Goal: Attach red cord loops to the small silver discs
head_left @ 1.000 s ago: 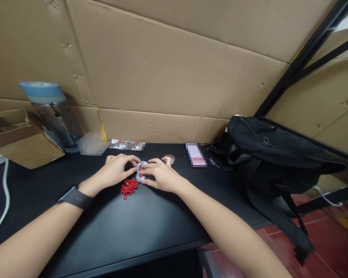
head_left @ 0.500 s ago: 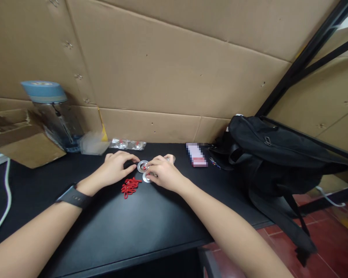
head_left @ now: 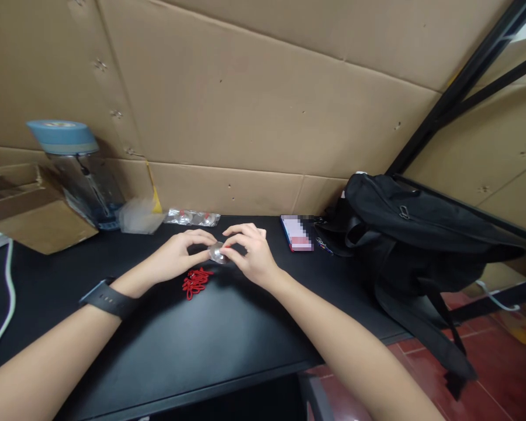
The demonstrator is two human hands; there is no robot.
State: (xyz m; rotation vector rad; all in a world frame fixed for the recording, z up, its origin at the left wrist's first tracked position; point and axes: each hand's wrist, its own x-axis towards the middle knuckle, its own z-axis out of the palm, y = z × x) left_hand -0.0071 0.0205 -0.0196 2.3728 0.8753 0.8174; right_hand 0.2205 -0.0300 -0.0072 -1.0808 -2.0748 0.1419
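Black tabletop (head_left: 175, 362), lower frame: one shiny disc (head_left: 218, 255), near centre, which my left hand (head_left: 175, 256) and right hand (head_left: 255, 255), both half-curled, pinch between thumbs and fingers; one red cord bundle (head_left: 196, 283), lower left of it.

A blue-lidded bottle (head_left: 65, 140) stands beside a cardboard box (head_left: 44, 222), with a black bag (head_left: 412, 228) far right.

The disc (head_left: 217, 256) looks like shiny metal, the red cord (head_left: 196, 279) matt textile, the desktop (head_left: 193, 351) smooth and faintly glossy, the wall (head_left: 254, 117) matt cardboard
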